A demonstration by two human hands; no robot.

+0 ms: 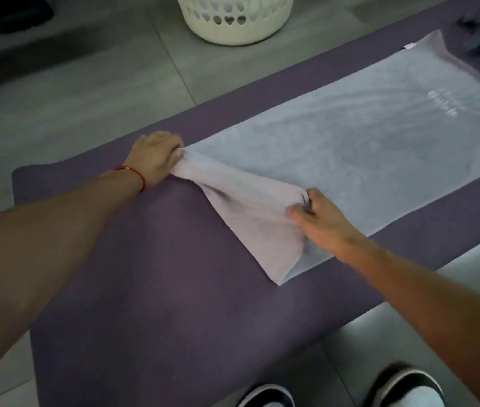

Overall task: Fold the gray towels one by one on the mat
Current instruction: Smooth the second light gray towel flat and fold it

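Shoes (pixel 265 396) cropped — towel (pixel 350 136) corner bunched, fingers (pixel 299 212) half-buried.

Dim light. Floor (pixel 71 92): large gray tiles, thin grout lines. White perforated laundry basket (pixel 234 17) stands at far centre. Dark blurred shapes (pixel 10 13) at far left, unidentifiable.

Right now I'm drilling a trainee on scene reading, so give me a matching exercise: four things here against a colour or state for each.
Things:
1. towel
2. mat
3. laundry basket
4. bracelet

States:
A. red, on the left wrist
B. white, on the floor tiles
C. purple, under the towel
D. gray, near end lifted by both hands

Pairs: 1-D, 2-C, 3-B, 4-A
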